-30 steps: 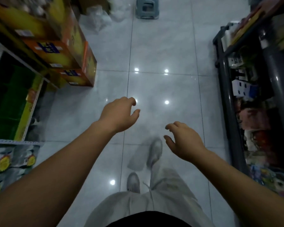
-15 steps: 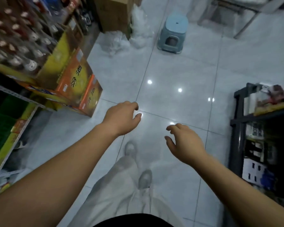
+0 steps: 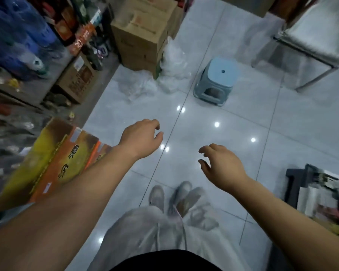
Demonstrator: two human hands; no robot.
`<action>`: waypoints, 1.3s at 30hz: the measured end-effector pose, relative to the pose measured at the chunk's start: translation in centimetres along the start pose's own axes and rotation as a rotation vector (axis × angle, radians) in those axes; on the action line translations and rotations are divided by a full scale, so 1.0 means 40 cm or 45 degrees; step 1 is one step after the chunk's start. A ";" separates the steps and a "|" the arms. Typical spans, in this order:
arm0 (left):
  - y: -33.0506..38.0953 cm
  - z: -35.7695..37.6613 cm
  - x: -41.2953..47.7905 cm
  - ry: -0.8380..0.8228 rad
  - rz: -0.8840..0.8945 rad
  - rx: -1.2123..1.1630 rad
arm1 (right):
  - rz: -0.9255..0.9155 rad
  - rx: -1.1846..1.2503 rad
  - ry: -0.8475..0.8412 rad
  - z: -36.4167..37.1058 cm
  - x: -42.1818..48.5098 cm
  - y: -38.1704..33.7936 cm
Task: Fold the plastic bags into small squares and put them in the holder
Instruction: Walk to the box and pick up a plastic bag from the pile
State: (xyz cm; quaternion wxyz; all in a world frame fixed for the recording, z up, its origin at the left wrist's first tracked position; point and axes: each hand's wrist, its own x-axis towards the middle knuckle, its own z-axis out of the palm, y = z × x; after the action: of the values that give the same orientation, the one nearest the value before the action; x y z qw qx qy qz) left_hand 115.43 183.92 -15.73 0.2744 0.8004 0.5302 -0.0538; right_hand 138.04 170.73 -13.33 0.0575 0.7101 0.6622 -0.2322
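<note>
Both hands, left [image 3: 140, 136] and right [image 3: 220, 166], hang loosely curled and empty over the tiled floor [image 3: 233, 122], while crumpled plastic bags [image 3: 155, 79] lie ahead between cardboard boxes [image 3: 143, 34] and a blue stool [image 3: 216, 81].

Dim, cool indoor light came from overhead, leaving small white glare spots on the glossy floor [image 3: 233, 106]. Motion blur smeared the shoes [image 3: 156, 194] and the shelves [image 3: 18, 55] at the bent left edge, while the left hand [image 3: 140, 136] and right hand [image 3: 219, 165] showed fairly sharp.
</note>
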 end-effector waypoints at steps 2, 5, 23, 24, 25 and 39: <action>0.017 -0.043 0.127 0.019 -0.029 -0.014 | -0.037 -0.013 -0.008 -0.073 0.127 0.052; 0.039 -0.101 0.317 0.067 -0.116 -0.054 | -0.116 -0.022 -0.022 -0.174 0.328 0.133; 0.011 -0.270 1.212 0.276 -0.662 -0.518 | -0.524 -0.257 -0.253 -0.577 1.489 0.385; 0.005 -0.268 1.252 0.277 -0.687 -0.546 | -0.534 -0.271 -0.272 -0.579 1.543 0.388; -0.001 -0.262 1.289 0.281 -0.711 -0.576 | -0.545 -0.279 -0.298 -0.581 1.591 0.390; -0.061 -0.052 1.633 0.245 -1.141 -0.923 | -0.758 -0.481 -0.662 -0.480 2.130 0.443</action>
State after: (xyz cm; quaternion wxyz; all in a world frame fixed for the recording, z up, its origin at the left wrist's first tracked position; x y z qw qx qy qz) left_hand 141.06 239.16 -39.53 0.4318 0.3542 0.8243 0.0932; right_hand 161.35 254.00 -34.94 0.2816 0.3833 0.8324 -0.2845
